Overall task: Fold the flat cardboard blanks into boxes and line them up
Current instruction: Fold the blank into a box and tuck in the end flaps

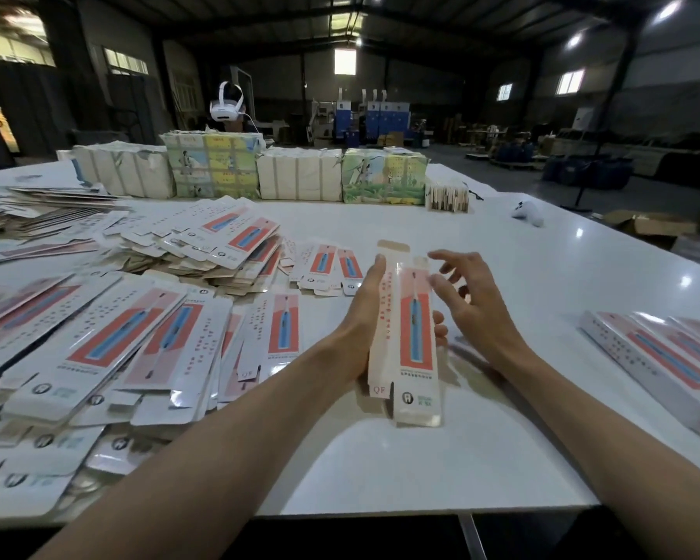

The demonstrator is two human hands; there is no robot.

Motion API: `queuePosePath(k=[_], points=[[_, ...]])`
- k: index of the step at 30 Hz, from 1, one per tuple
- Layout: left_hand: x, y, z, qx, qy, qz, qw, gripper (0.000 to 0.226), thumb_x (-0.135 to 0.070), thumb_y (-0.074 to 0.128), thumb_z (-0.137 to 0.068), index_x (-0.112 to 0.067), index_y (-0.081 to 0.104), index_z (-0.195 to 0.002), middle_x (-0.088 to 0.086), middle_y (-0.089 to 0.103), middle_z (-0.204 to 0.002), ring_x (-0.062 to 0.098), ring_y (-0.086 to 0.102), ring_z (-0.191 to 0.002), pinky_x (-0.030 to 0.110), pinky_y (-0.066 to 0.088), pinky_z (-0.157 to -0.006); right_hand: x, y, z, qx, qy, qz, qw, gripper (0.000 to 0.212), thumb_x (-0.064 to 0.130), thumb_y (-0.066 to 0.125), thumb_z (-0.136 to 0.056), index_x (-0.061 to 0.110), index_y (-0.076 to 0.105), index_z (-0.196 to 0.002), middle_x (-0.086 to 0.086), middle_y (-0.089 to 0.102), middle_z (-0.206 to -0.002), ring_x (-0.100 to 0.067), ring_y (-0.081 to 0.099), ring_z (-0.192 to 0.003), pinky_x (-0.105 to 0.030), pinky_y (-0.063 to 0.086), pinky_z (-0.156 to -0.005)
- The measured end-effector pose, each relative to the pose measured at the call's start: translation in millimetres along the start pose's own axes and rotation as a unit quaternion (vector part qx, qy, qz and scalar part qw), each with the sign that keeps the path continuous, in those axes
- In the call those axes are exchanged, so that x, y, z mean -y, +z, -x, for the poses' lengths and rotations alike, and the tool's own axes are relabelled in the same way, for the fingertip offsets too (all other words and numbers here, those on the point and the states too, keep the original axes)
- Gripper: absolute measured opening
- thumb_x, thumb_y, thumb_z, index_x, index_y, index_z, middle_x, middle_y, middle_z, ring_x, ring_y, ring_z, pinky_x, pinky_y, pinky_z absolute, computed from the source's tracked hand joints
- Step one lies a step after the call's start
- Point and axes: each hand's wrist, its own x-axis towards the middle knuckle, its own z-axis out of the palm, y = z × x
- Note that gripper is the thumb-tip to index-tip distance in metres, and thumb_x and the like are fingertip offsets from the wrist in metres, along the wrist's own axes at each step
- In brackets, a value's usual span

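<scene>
Near the middle of the frame, above the white counter (421, 470), the left hand (360, 317) has its grip closed round a long toothbrush box (415, 337). Most of its fingers hide behind it. The right hand (473, 301) is open, fingers spread, just beside the box. "QF" shows on a flap; other print is too small. Folded boxes (659, 357) at the right are cut off.

I log the box (415, 337) as cream with a coral-red panel, pink band and blue brush print, the flat blanks (138, 341) printed alike on white, the desk (421, 470) glossy white, far bundles (213, 167) pale green and yellow with drawn figures.
</scene>
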Motion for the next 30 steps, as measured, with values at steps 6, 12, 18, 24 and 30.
queuePosePath(k=[6,12,18,24,30], points=[[4.9,3.5,-2.1,-0.032,0.005,-0.014,0.999,0.067,-0.071,0.035,-0.105,-0.022,0.077,-0.085,0.010,0.079,-0.075,0.025,0.076,-0.058,0.028,0.057,-0.047,1.1,-1.4,-1.1,0.054,-0.004,0.029,0.998,0.030,0.035,0.058,-0.107,0.025,0.067,-0.133,0.000,0.047,-0.131,-0.008,0.045,-0.131,0.000,0.040,-0.089],[7.9,0.2,-1.6,-0.004,-0.002,-0.047,0.999,0.067,-0.069,0.036,-0.105,-0.021,0.080,-0.087,0.012,0.080,-0.085,0.029,0.079,-0.067,0.031,0.060,-0.053,3.0,-6.5,-4.1,0.053,-0.004,0.009,0.999,0.021,0.030,0.064,-0.104,0.022,0.073,-0.122,0.002,0.048,-0.135,-0.010,0.044,-0.134,-0.013,0.042,-0.099],[5.8,4.1,-1.9,0.050,0.019,-0.038,0.998,0.064,-0.069,0.036,-0.104,-0.017,0.072,-0.110,0.016,0.080,-0.096,0.035,0.079,-0.078,0.040,0.064,-0.064,3.0,-13.0,-5.4,0.052,0.085,-0.211,0.972,0.013,0.026,0.071,-0.100,0.017,0.075,-0.109,0.006,0.052,-0.142,-0.029,0.066,-0.121,-0.035,0.061,-0.090],[1.2,14.6,-2.8,0.078,-0.045,-0.095,0.991,0.077,-0.079,0.033,-0.099,-0.009,0.065,-0.101,0.009,0.073,-0.074,0.021,0.070,-0.057,0.030,0.059,-0.055,9.0,-11.4,-2.8,0.084,0.119,-0.425,0.894,0.044,0.026,0.079,-0.088,0.000,0.066,-0.121,-0.015,0.057,-0.142,-0.033,0.059,-0.129,-0.054,0.040,-0.121],[4.9,14.7,-1.5,0.135,-0.123,0.076,0.980,0.065,-0.074,0.037,-0.100,-0.012,0.048,-0.083,0.004,0.048,-0.061,0.012,0.048,-0.044,0.018,0.049,-0.048,15.2,-3.8,-1.2,0.087,0.134,-0.448,0.880,0.050,0.021,0.076,-0.095,0.020,0.059,-0.142,-0.011,0.063,-0.130,-0.027,0.068,-0.117,-0.040,0.054,-0.103]])
